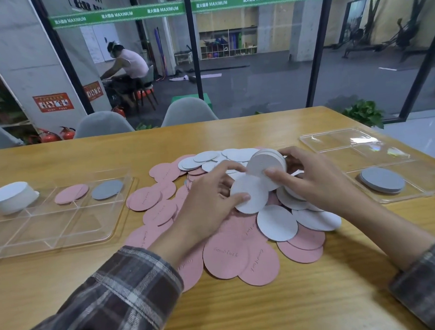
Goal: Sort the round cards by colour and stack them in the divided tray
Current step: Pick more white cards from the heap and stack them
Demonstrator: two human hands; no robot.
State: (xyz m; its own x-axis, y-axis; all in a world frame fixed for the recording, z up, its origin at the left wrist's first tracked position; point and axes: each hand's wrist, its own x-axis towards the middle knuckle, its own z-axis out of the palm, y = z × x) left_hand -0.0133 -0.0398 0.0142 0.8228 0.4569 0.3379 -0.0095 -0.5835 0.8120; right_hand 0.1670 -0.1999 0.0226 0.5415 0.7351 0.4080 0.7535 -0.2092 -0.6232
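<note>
- White is the colour in play: my right hand (313, 178) has fingers and thumb curled round a small stack of white cards (265, 164), which stands nearly on edge just above the middle of the heap.
- My left hand (208, 204), fingers bent, pinches a single white card (249, 195) by its near edge. That card overlaps the bottom of the held stack, right between both hands; whether they touch I can't tell.
- To do this well, I'd lay the single card flat against the stack, square the rims with the thumb and grip around the edge so nothing fans out.
- More loose white cards (276, 223) lie just under and beside the right hand, overlapping the pink cards (227, 256). I'd gather those before travelling.
- Over on the left, well apart from both hands, is the divided tray (66, 234). Its far-left compartment carries a tall white pile (11, 196), with a few pink rounds (70, 194) and grey rounds (106, 189) in the compartments alongside. I reckon this bundle belongs on that white pile.
- On the right, a second clear tray (359, 155) holds a grey stack (382, 180), just beyond the right wrist.
</note>
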